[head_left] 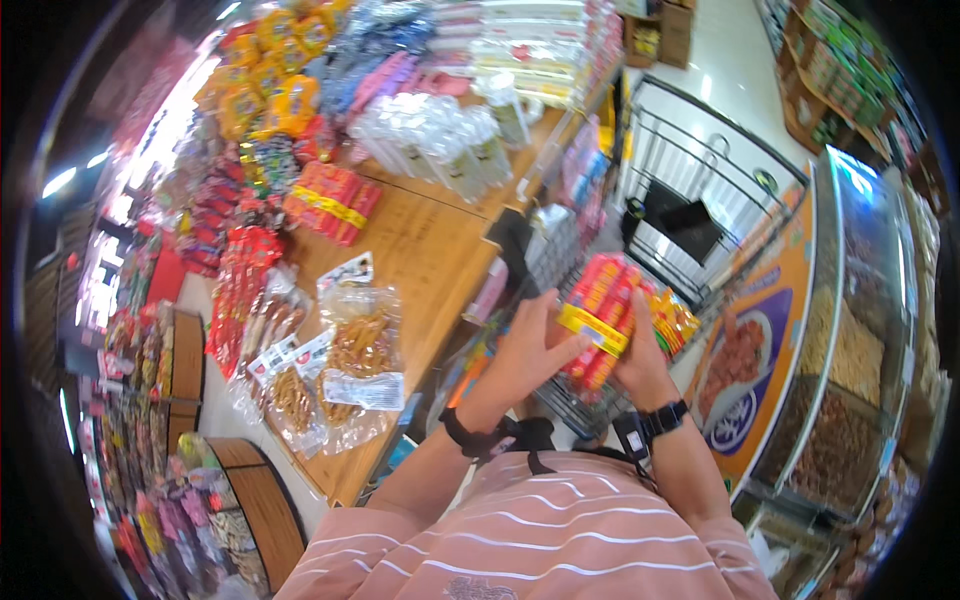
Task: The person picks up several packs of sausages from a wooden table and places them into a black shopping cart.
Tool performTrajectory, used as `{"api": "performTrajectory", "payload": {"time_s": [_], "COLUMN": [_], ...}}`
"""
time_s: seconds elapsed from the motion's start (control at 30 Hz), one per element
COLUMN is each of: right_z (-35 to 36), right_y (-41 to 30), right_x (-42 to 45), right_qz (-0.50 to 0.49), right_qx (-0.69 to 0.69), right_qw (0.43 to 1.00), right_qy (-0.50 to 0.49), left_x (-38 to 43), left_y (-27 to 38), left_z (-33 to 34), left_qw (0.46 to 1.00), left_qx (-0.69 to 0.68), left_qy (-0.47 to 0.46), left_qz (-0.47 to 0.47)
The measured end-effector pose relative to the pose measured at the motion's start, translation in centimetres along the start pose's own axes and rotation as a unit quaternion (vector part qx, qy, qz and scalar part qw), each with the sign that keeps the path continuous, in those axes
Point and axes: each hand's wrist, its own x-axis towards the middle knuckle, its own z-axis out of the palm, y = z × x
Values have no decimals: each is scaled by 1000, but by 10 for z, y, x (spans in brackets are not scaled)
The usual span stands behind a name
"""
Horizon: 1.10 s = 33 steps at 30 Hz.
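Note:
A red multipack of wrapped stick-shaped packets (604,289) is between my two hands, above the shopping cart. Its yellow band (594,330) faces up and bears writing. My left hand (536,337) holds the pack's left side, with the thumb over the band. On the opposite side, my right hand (639,358) grips the pack's edge, its fingers partly hidden. Just beyond my right hand, a yellow-orange packet (675,315) lies in the cart. The black wire shopping cart (679,142) stands in front of me, its near part mostly covered by my hands and the pack.
At left, a wooden display table (420,225) carries a similar red multipack (330,202), clear bags of brown food (360,345), clear plastic-wrapped cups (442,146) and orange packages (289,105). A glass-fronted food case (840,360) stands close on the right. Curved wooden shelves (251,502) are lower left.

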Motion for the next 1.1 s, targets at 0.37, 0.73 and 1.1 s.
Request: {"api": "performTrajectory", "payload": {"time_s": [0.37,0.73,1.1], "right_z": [23,29,27], "right_y": [-9,-29,-39], "right_x": [4,-12,-19], "right_qz": [-23,38,23], "right_qx": [-11,-60,-75], "right_qw": [999,989,988], "right_qy": [-34,-132,-133], "left_x": [-17,-13,-14], "left_y": [28,29,47], "left_z": [-19,-32,-30], "left_qw": [922,928,938], "left_qx": [-353,-348,-333], "left_qy": [-34,68,28], "left_qz": [-158,-115,-93]}}
